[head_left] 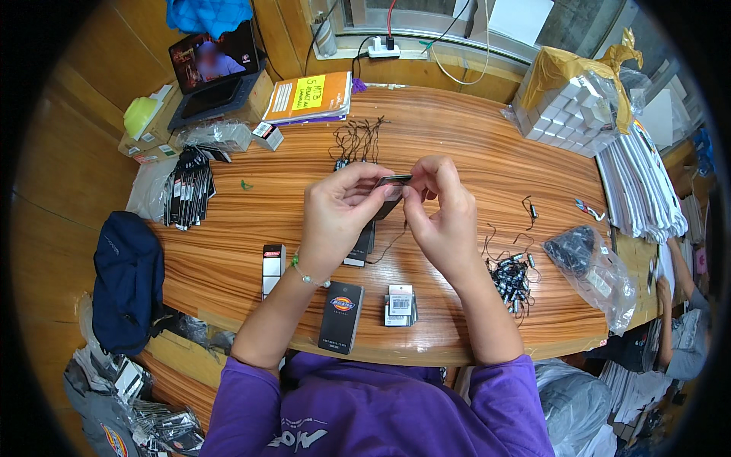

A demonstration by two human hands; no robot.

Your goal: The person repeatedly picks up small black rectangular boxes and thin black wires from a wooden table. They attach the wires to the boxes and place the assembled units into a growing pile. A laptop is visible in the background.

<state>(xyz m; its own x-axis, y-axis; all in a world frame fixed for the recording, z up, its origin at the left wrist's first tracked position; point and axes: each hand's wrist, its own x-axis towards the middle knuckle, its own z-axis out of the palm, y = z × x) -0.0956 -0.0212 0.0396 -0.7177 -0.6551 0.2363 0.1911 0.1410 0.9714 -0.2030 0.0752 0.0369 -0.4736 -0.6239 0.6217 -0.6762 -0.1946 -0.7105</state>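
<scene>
Hands meet above the middle of the wooden table (457, 129), and the work between them is fine and close. The left hand (335, 217) is closed on a small dark card tag (393, 183), pinching its upper end between thumb and fingertips so that the tag sits raised off the tabletop, just at the tips of both hands. The right hand (442, 221) is curled with its fingertips pressed to the tag's right end; a thin black string (388, 247) hangs down from beneath the hands, though which fingers hold it cannot be told. To do this well, I judge the left grip should stay firm and level near the tag's end while the right fingers work in small moves, keeping the string taut enough not to snag. Below the hands lie a black rectangular card (341, 316) and a small stack of white labels (400, 305), both near the table's front edge. A heap of dark stringed fasteners (512, 278) rests just beside the right forearm, and more strings (358, 141) lie farther back.
</scene>
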